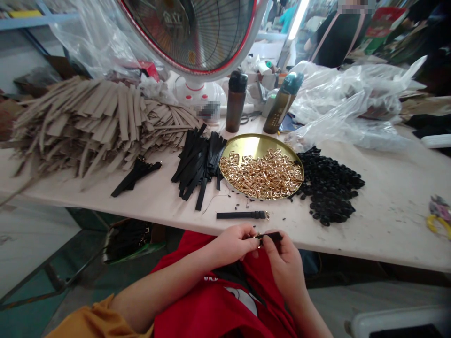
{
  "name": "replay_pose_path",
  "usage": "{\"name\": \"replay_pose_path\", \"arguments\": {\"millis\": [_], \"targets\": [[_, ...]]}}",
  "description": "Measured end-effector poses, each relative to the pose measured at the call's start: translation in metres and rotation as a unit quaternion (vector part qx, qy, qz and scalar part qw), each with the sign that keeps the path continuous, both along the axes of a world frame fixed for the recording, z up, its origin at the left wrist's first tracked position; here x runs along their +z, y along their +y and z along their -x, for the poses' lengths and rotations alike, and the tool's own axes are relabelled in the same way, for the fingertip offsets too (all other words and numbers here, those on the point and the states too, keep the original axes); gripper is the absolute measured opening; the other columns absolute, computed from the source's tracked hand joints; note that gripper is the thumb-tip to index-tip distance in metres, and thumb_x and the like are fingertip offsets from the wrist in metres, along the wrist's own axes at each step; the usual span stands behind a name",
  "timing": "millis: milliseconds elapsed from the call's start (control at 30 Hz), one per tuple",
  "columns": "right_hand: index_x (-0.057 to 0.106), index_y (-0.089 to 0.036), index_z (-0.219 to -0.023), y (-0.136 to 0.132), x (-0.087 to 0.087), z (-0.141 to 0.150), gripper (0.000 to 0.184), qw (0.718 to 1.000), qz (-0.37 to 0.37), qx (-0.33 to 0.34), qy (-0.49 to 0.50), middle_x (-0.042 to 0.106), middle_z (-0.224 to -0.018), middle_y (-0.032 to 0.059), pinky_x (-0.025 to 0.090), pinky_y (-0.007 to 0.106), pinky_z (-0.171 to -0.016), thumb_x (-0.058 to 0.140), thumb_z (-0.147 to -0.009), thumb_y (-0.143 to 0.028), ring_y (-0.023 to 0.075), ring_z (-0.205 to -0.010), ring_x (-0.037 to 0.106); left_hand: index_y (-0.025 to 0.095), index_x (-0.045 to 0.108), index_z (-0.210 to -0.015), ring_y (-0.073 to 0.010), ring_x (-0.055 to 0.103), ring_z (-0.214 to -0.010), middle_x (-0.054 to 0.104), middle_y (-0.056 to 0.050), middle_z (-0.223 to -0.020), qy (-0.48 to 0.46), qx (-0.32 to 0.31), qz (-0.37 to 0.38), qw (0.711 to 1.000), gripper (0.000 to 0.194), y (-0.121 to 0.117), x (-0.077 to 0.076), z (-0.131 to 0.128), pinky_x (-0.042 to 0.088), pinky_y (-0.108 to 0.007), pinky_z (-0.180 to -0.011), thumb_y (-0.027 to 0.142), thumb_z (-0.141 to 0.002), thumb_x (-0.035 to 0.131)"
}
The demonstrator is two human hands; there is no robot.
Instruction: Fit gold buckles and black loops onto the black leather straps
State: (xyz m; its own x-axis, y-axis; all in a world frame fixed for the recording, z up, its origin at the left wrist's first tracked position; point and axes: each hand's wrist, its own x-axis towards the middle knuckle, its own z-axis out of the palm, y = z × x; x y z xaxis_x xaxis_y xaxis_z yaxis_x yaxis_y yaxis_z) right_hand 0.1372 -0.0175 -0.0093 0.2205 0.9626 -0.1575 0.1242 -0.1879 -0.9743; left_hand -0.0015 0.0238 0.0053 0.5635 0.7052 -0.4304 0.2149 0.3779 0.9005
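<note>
Just off the table's front edge, my left hand (241, 241) pinches a small gold buckle (259, 238). My right hand (282, 253) is closed on the black strap (273, 236) joined to that buckle, thumb on top. My fingers partly cover the joint between them. A black strap with a buckle (243, 215) lies flat on the table just beyond my hands. Behind it stands a round gold tray (259, 142) heaped with gold buckles (264, 176). Plain black strips (197, 164) are piled left of the tray, and small black loops (327, 183) right of it.
Grey-brown strips (81, 122) form a big heap at the left, with a small bundle of buckled straps (136, 176) before it. A fan (197, 89) and two bottles (236, 103) stand behind. Plastic bags (345, 103) lie back right; yellow-handled pliers (439, 220) lie far right.
</note>
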Motion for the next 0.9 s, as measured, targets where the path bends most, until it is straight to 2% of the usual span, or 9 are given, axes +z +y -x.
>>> {"name": "replay_pose_path", "arguments": {"millis": [100, 200, 300, 367, 467, 567, 667, 800, 900], "targets": [[0.058, -0.021, -0.075, 0.001, 0.0, -0.006, 0.016, 0.997, -0.027, 0.005, -0.079, 0.06, -0.074, 0.002, 0.04, 0.033, -0.07, 0.063, -0.069, -0.035, 0.0193, -0.072, 0.053, 0.016, 0.05, -0.074, -0.0069, 0.043, -0.051, 0.053, 0.003, -0.063, 0.034, 0.008, -0.054, 0.998, 0.012, -0.002, 0.0, 0.0, 0.032, -0.017, -0.045, 0.027, -0.076, 0.045], [0.059, -0.02, -0.077, 0.005, -0.002, -0.006, 0.018, 0.993, 0.057, 0.017, 0.098, 0.06, -0.068, 0.0002, 0.043, 0.031, -0.065, 0.063, -0.07, -0.036, 0.0167, -0.064, 0.054, 0.016, 0.051, -0.075, -0.0079, 0.045, -0.054, 0.055, 0.002, -0.065, 0.05, 0.01, -0.087, 0.995, 0.013, -0.003, 0.002, 0.0, 0.034, -0.018, -0.05, 0.026, -0.077, 0.043], [0.06, -0.019, -0.075, 0.008, -0.004, -0.001, 0.019, 0.943, 0.118, 0.003, 0.312, 0.06, -0.065, -0.0008, 0.045, 0.029, -0.059, 0.065, -0.068, -0.036, 0.0133, -0.056, 0.053, 0.015, 0.053, -0.076, -0.0088, 0.046, -0.058, 0.056, 0.002, -0.066, 0.052, -0.006, -0.112, 0.992, 0.015, -0.002, 0.003, -0.001, 0.035, -0.019, -0.055, 0.025, -0.078, 0.042], [0.06, -0.019, -0.074, 0.009, -0.004, 0.003, 0.02, 0.922, 0.126, -0.009, 0.367, 0.06, -0.065, -0.0009, 0.046, 0.027, -0.058, 0.067, -0.066, -0.035, 0.0121, -0.055, 0.053, 0.015, 0.054, -0.075, -0.0099, 0.047, -0.061, 0.057, 0.002, -0.068, 0.061, -0.019, -0.132, 0.989, 0.015, 0.0, 0.004, 0.0, 0.036, -0.02, -0.058, 0.025, -0.077, 0.042], [0.06, -0.018, -0.078, 0.007, -0.001, 0.005, 0.022, 0.937, 0.113, -0.001, 0.33, 0.061, -0.068, -0.0005, 0.046, 0.028, -0.061, 0.065, -0.068, -0.038, 0.013, -0.059, 0.053, 0.016, 0.055, -0.077, -0.0108, 0.048, -0.064, 0.057, 0.002, -0.069, 0.082, -0.037, -0.145, 0.985, 0.015, 0.003, 0.004, 0.002, 0.036, -0.021, -0.059, 0.025, -0.077, 0.043], [0.06, -0.018, -0.081, 0.005, 0.001, 0.001, 0.023, 0.986, 0.071, 0.0, 0.152, 0.062, -0.072, 0.0005, 0.044, 0.028, -0.067, 0.06, -0.072, -0.04, 0.0154, -0.067, 0.054, 0.017, 0.054, -0.077, -0.0099, 0.046, -0.06, 0.056, 0.004, -0.065, 0.096, -0.046, -0.142, 0.984, 0.015, 0.005, 0.004, 0.002, 0.034, -0.02, -0.056, 0.026, -0.077, 0.043], [0.059, -0.018, -0.079, 0.004, 0.0, -0.003, 0.021, 0.999, 0.041, 0.011, 0.032, 0.062, -0.073, 0.0011, 0.043, 0.03, -0.068, 0.058, -0.073, -0.039, 0.0175, -0.071, 0.054, 0.017, 0.054, -0.075, -0.0098, 0.047, -0.06, 0.054, 0.004, -0.064, 0.096, -0.034, -0.159, 0.982, 0.014, 0.004, 0.004, 0.001, 0.034, -0.02, -0.056, 0.026, -0.077, 0.043], [0.059, -0.019, -0.086, 0.005, 0.001, -0.002, 0.021, 0.988, 0.071, 0.029, 0.133, 0.064, -0.084, 0.0031, 0.043, 0.032, -0.072, 0.06, -0.073, -0.035, 0.0184, -0.077, 0.056, 0.017, 0.053, -0.073, -0.0108, 0.049, -0.064, 0.055, 0.003, -0.067, 0.099, -0.001, -0.181, 0.978, 0.013, 0.002, 0.003, -0.002, 0.036, -0.021, -0.06, 0.024, -0.077, 0.042], [0.061, -0.019, -0.084, 0.007, 0.005, 0.005, 0.018, 0.954, 0.09, 0.025, 0.285, 0.064, -0.081, 0.002, 0.044, 0.029, -0.069, 0.063, -0.071, -0.03, 0.0153, -0.072, 0.056, 0.017, 0.052, -0.074, -0.0112, 0.05, -0.064, 0.057, 0.002, -0.067, 0.088, 0.009, -0.175, 0.981, 0.016, 0.0, 0.001, -0.003, 0.038, -0.021, -0.06, 0.027, -0.079, 0.04]]}}
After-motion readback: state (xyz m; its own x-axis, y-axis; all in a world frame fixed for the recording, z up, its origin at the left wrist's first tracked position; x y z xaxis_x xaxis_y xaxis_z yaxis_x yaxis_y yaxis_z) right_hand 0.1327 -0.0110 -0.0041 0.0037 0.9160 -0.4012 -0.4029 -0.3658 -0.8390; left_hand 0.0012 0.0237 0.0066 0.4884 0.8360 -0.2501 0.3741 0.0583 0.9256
